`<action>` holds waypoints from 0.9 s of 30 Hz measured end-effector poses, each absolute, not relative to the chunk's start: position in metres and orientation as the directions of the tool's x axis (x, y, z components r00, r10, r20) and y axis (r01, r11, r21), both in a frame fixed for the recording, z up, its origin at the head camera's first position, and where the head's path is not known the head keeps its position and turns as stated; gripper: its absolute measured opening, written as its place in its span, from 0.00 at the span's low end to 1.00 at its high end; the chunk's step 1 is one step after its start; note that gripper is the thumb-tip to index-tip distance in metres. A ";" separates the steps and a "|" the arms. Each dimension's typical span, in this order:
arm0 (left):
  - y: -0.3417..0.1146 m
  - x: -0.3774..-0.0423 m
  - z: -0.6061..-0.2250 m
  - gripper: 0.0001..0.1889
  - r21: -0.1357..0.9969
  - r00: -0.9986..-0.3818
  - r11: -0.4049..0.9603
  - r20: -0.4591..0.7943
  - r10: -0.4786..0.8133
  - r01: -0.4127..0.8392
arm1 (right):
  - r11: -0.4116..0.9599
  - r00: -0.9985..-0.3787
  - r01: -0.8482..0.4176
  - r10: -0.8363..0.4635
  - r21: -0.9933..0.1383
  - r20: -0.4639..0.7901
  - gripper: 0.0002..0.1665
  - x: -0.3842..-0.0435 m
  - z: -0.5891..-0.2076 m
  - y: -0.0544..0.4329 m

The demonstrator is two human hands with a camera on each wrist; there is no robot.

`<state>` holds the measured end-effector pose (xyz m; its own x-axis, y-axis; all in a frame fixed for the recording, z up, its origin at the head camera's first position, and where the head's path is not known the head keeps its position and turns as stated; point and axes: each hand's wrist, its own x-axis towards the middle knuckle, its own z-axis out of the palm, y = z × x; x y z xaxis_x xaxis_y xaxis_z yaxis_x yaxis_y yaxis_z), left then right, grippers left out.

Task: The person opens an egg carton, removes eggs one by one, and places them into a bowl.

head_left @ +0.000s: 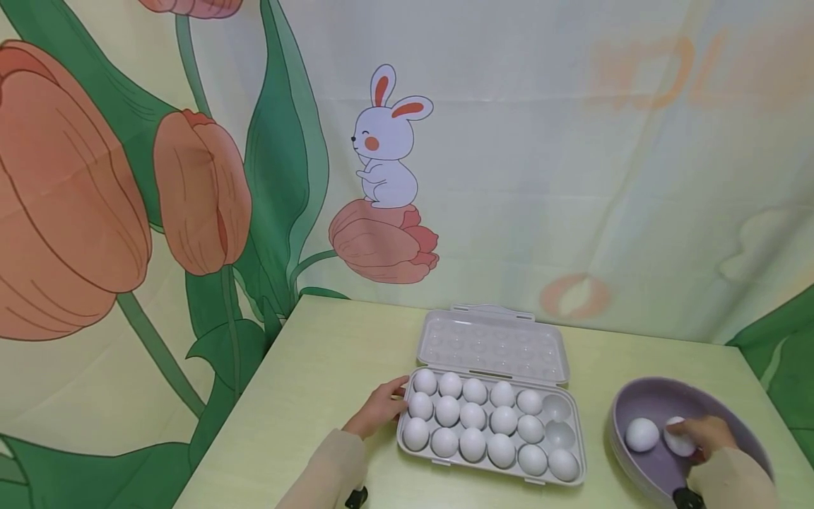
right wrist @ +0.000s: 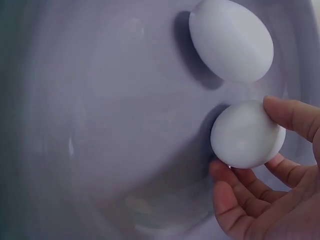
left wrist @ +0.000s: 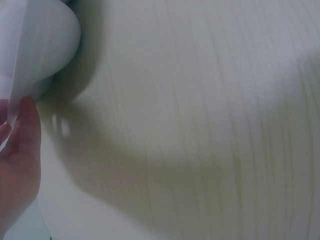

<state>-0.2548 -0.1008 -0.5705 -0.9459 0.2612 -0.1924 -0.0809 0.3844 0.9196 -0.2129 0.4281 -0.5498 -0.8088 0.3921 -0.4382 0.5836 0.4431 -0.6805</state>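
A plastic egg carton point(head_left: 439, 463) lies with its lid point(head_left: 492, 346) folded back, and white eggs point(head_left: 473, 416) fill most of its cups. Two cups in the right-hand column are bare. My left hand point(head_left: 379, 408) holds the carton's left end, and in the left wrist view fingers point(left wrist: 29, 125) pinch its rim. To the right, inside a purple bowl point(head_left: 626, 403), my right hand point(head_left: 709, 433) grips an egg point(right wrist: 245, 135) between thumb and fingers. Beside it on the bowl's bottom lies another egg point(right wrist: 232, 40), apart from my fingers.
The light wood-grain table point(head_left: 305, 367) reaches back to a hanging cloth point(head_left: 509, 177) printed with tulips and a rabbit. Carton and bowl stand side by side with a narrow strip of table between them. The open lid extends toward the cloth.
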 end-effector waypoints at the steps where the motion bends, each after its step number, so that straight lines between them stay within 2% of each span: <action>1: -0.101 -0.255 -0.571 0.30 0.920 -0.946 0.384 -0.192 0.262 -0.080 | 0.453 -0.812 0.579 0.390 -0.677 -0.434 0.38 -0.212 -0.549 0.428; 5: -0.101 -0.255 -0.571 0.30 0.921 -0.944 0.381 -0.193 0.266 -0.081 | 0.470 -0.834 0.550 0.348 -0.690 -0.427 0.39 -0.205 -0.542 0.426; 16: -0.100 -0.255 -0.572 0.30 0.918 -0.946 0.391 -0.189 0.264 -0.074 | 0.549 -0.850 0.526 0.340 -0.649 -0.401 0.43 -0.200 -0.537 0.426; 23: -0.099 -0.255 -0.568 0.30 0.918 -0.946 0.390 -0.188 0.263 -0.074 | 0.675 -0.870 0.486 0.312 -0.555 -0.382 0.44 -0.200 -0.524 0.426; 27: -0.099 -0.256 -0.568 0.29 0.918 -0.946 0.390 -0.186 0.264 -0.072 | 0.698 -0.877 0.470 0.302 -0.540 -0.374 0.40 -0.200 -0.520 0.428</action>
<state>-0.2557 -0.0989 -0.5680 -0.9463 0.2643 -0.1861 -0.0715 0.3900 0.9180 -0.2005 0.4277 -0.5195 -0.8770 0.3017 -0.3739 0.4704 0.6977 -0.5404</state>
